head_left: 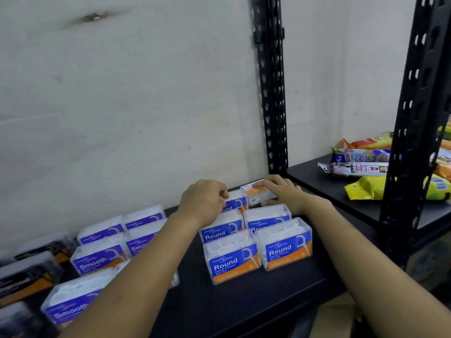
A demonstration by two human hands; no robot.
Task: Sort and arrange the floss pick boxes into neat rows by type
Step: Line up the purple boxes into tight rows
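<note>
Clear floss pick boxes with blue and orange labels stand on a black shelf [244,298]. Several "Round" boxes [233,258] form two columns at centre right. "Smooth" boxes [97,258] stand in rows to the left, and dark boxes [29,272] sit at the far left. My left hand [203,200] rests with curled fingers on the top of a back "Round" box [234,203]. My right hand [280,189] grips a tilted box [258,195] at the back right corner, its back label facing up.
A black perforated upright post [271,93] rises behind the right hand, against a pale wall. A neighbouring shelf to the right holds snack and bag packets [361,164]. Another black post [412,142] stands in front at the right.
</note>
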